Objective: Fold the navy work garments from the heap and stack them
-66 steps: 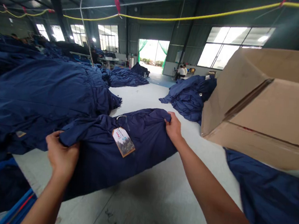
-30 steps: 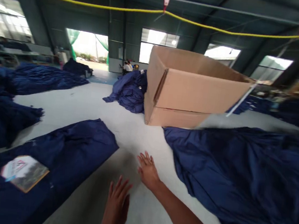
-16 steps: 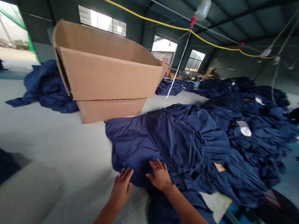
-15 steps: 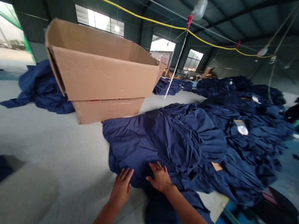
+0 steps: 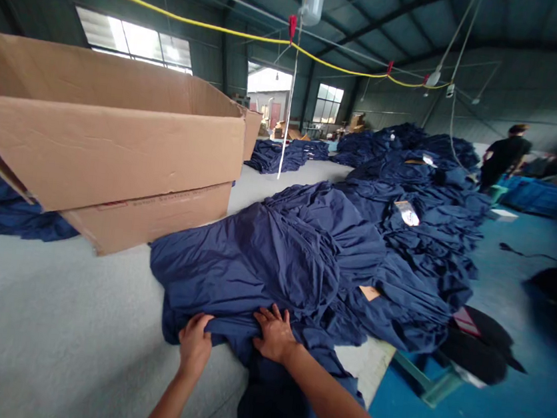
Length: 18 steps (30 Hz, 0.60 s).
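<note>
A navy-blue garment (image 5: 253,253) lies loosely spread over the near edge of a large fabric heap; its exact kind cannot be made out. My left hand (image 5: 195,344) grips the garment's near edge, fingers curled over a fold. Just to its right, my right hand (image 5: 274,333) rests with fingers spread on top of the cloth, pressing it down. More navy cloth (image 5: 286,404) hangs below my right forearm toward the front of the table.
The pale table (image 5: 68,332) carries a big open cardboard box (image 5: 113,157) at left. A navy heap (image 5: 412,184) extends to the back right, with a white tag (image 5: 407,213) on it. A black bag-like thing (image 5: 479,346) sits right of the table. A person (image 5: 505,158) stands farther back.
My left hand has gone from lying outstretched beside the garment to gripping its edge. My right hand stays spread on the cloth. The view has turned right, bringing the person fully into sight.
</note>
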Available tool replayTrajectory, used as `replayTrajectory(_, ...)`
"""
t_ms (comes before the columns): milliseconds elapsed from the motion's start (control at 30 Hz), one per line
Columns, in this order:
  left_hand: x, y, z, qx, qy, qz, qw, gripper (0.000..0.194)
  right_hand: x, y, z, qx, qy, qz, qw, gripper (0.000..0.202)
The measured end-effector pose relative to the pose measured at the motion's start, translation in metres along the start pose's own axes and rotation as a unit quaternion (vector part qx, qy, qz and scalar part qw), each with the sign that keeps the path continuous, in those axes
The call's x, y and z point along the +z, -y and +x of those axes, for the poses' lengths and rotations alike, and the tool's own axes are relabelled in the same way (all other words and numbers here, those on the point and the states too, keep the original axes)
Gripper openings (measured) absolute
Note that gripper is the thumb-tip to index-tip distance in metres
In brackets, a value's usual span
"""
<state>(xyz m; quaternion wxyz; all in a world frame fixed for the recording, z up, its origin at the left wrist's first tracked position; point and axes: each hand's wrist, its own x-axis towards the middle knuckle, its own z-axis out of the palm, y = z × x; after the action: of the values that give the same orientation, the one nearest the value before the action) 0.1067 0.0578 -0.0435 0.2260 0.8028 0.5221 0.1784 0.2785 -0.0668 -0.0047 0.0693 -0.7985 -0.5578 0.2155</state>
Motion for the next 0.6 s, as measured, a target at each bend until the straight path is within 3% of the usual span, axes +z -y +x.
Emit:
replayTrajectory(67, -0.007, -0.005, 0.001, -0.004, -0.024, -0.022, 0.999, 0.040, -0.016, 0.012, -0.003, 0.006, -0.018, 0.005, 1.000, 0.050)
replayTrajectory(167, -0.031, -0.010, 0.001, -0.002, -0.048, -0.065, 0.997, 0.042, -0.042, 0.037, -0.008, -0.018, -0.033, 0.007, 0.999, 0.044)
replayTrajectory(300, -0.092, 0.004, -0.003, 0.018, -0.118, -0.197, 0.973, 0.033, -0.058, 0.083, -0.017, -0.083, -0.057, -0.016, 0.995, 0.040)
replayTrajectory(367, -0.128, 0.021, -0.012, 0.034, -0.120, -0.228, 0.966, 0.025, -0.056, 0.107, -0.025, -0.126, -0.047, -0.014, 0.991, 0.038)
replayTrajectory(433, -0.158, 0.042, -0.026, 0.039, -0.057, -0.204, 0.976, 0.020, -0.052, 0.128, -0.034, -0.181, 0.013, -0.002, 0.983, 0.035)
replayTrajectory(500, -0.178, 0.066, -0.043, 0.028, 0.049, -0.153, 0.987, 0.017, -0.047, 0.142, -0.040, -0.250, 0.133, 0.037, 0.958, 0.035)
replayTrajectory(567, -0.185, 0.090, -0.059, 0.004, 0.139, -0.128, 0.982, 0.021, -0.039, 0.148, -0.039, -0.287, 0.225, 0.101, 0.926, 0.039)
replayTrajectory(600, -0.184, 0.102, -0.067, -0.010, 0.166, -0.138, 0.976, 0.028, -0.034, 0.147, -0.035, -0.271, 0.221, 0.122, 0.929, 0.040)
